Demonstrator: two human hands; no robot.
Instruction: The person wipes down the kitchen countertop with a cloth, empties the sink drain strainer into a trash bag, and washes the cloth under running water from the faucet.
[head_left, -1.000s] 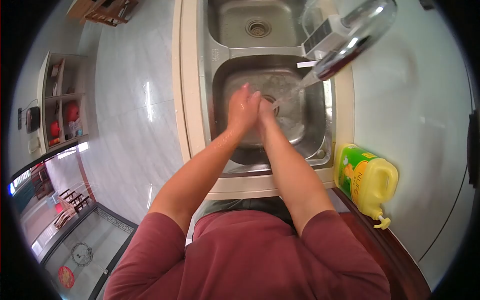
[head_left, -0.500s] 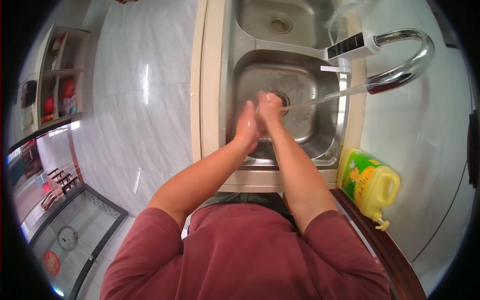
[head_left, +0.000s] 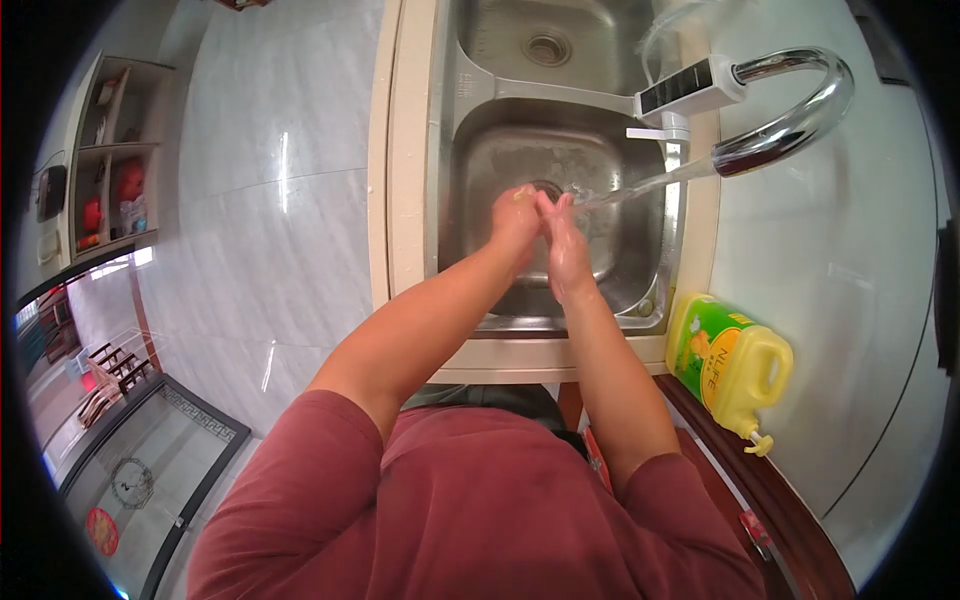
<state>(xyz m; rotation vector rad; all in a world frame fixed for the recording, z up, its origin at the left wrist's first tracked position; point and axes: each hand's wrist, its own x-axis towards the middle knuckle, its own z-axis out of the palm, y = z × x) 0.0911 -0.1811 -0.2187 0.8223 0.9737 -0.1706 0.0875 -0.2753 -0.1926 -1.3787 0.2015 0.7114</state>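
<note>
Both wet hands meet over the steel sink basin nearest my body. My left hand is closed with its knuckles up; whatever its fingers wrap round, if anything, is hidden. Pressed beside it is my right hand, its visible fingers stretched out and nothing seen in it. A stream of water runs slantwise from the chrome faucet spout and reaches the fingertips of my right hand. The drain is partly covered by the hands.
The white faucet body with its lever stands on the right rim. A second basin lies beyond. A yellow pump jug is at the right. Left are a glass-topped table and a shelf cabinet.
My left hand has gone from extended fingers to closed, while my right hand has gone from closed to stretched out. They stay together at the stream. The view has shifted slightly.
</note>
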